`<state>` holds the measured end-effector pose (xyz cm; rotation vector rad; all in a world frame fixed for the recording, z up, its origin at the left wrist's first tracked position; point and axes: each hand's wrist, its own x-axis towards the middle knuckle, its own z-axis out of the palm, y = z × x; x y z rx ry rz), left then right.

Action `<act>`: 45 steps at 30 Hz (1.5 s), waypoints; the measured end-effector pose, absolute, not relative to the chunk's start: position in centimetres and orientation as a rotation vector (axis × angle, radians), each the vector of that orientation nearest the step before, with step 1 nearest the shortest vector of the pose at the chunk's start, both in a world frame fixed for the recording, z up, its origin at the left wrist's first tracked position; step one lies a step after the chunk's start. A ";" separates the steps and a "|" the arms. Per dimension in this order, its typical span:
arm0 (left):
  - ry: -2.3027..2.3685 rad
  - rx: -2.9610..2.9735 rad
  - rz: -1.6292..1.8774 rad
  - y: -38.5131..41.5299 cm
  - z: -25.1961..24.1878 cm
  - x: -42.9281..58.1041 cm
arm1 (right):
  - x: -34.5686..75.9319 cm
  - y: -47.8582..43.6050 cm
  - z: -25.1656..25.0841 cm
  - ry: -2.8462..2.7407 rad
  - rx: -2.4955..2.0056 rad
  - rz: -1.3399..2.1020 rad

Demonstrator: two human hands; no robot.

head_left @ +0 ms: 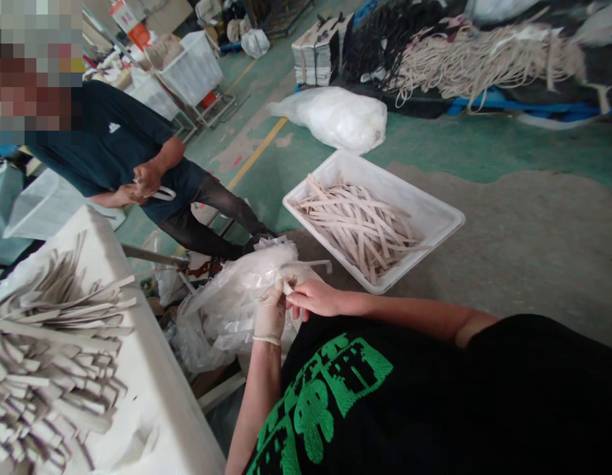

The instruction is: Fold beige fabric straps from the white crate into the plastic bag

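Note:
My left hand (270, 315), in a thin whitish glove, is closed on a pale fabric strip (310, 264). One end of the strip sticks out above the hands and bends down at its tip. My bare right hand (313, 297) meets the left, its thumb and fingers pinched on a small white part of the strip. The fingers partly hide where the two hands join. Just beyond them lies a heap of clear plastic bags (237, 297). To the right, a white plastic bin (415, 201) holds many loose beige strips (360, 224).
At left, a white-covered table (162, 402) carries piled strips (49, 376). A co-worker (122, 152) stands across, holding a whitish loop. A stuffed plastic bag (340, 119) lies on the floor. Behind are bundled beige cords (484, 59) and white crates (192, 69).

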<state>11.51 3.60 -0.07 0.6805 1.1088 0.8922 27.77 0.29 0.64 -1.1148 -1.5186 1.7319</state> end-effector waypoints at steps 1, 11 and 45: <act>1.125 0.657 0.946 3.7 0.0 11.2 | 27.8 -0.2 0.7 -1.589 -1.122 1.710; 1.101 0.562 1.058 3.5 -1.5 12.1 | 29.0 -2.5 -5.7 -1.711 -1.295 1.840; 1.001 0.526 0.674 0.0 0.8 12.0 | 30.2 2.5 0.3 -2.011 -1.111 0.841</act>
